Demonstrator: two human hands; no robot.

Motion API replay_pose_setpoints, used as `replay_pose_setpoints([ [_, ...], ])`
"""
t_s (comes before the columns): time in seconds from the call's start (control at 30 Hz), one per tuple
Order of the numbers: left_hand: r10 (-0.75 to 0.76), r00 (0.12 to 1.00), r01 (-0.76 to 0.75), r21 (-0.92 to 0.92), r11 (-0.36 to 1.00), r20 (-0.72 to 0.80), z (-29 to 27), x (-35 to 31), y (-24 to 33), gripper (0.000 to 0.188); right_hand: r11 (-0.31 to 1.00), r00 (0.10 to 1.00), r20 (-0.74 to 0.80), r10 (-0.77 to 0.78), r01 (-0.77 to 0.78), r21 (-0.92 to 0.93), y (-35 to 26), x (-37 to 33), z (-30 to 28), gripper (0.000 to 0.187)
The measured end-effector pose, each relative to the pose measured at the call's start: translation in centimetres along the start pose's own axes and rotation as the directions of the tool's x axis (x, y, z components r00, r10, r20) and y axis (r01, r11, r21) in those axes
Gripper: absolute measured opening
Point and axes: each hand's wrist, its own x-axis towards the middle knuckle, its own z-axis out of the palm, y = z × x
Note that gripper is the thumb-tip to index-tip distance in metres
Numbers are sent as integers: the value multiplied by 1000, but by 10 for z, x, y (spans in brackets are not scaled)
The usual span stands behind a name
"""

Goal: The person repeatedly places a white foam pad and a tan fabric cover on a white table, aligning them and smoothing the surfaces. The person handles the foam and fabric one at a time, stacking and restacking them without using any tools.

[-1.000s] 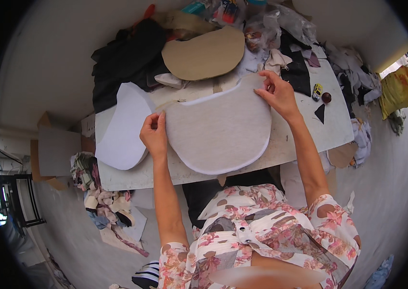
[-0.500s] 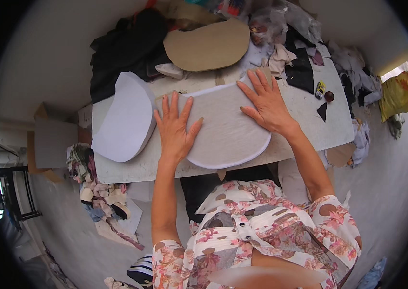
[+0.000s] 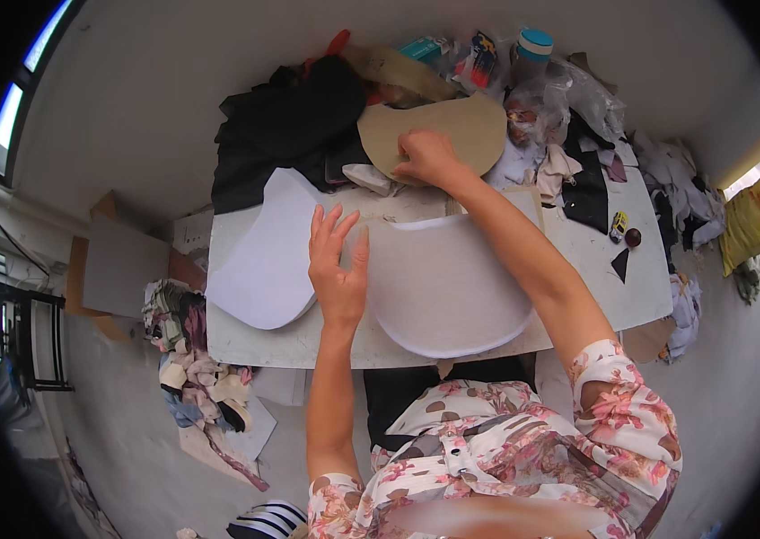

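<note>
A curved panel (image 3: 452, 287) faced with light grey fabric, with a white padded edge, lies flat near the table's front. My left hand (image 3: 339, 274) is over the panel's left edge, fingers raised and apart, holding nothing. To its left rests a thick white foam-like piece (image 3: 263, 260) of similar curved outline. Farther back lies a tan cardboard template (image 3: 478, 135) with a scooped far edge. My right hand (image 3: 429, 157) reaches across the panel to the template, fingers curled and closed at its near edge; the fingertips are partly hidden.
Black fabric (image 3: 285, 126) is heaped at the table's back left. A jar with a blue lid (image 3: 534, 45) and clear plastic bags (image 3: 546, 103) crowd the back. A toy car (image 3: 619, 226) and a dark round object (image 3: 633, 238) sit at the right. Fabric scraps (image 3: 209, 386) pile at the left.
Both hands lay flat on the grey panel before. My right hand has moved back and left to the cardboard template and closed. My left hand has lifted slightly. The view has shifted.
</note>
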Motion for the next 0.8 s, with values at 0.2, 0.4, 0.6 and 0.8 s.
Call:
replay_pose_setpoints([
  [0.2, -592, 757, 534, -785, 315, 277, 25, 54, -9, 48, 987, 991, 115, 70, -86, 138, 19, 14, 14, 8],
  [0.4, -707, 412, 671, -716, -191, 575, 83, 109, -35, 61, 950, 990, 33, -136, 121, 287, 10, -12, -42, 11],
  [0.6, -610, 753, 561, -726, 398, 248, 94, 114, -53, 39, 869, 964, -16, -265, 246, 430, -5, -27, -81, 16],
  [0.8, 72, 996, -80, -145, 986, -56, 64, 98, 15, 23, 845, 960, 28, -277, 230, 482, 1, -4, -95, 29],
])
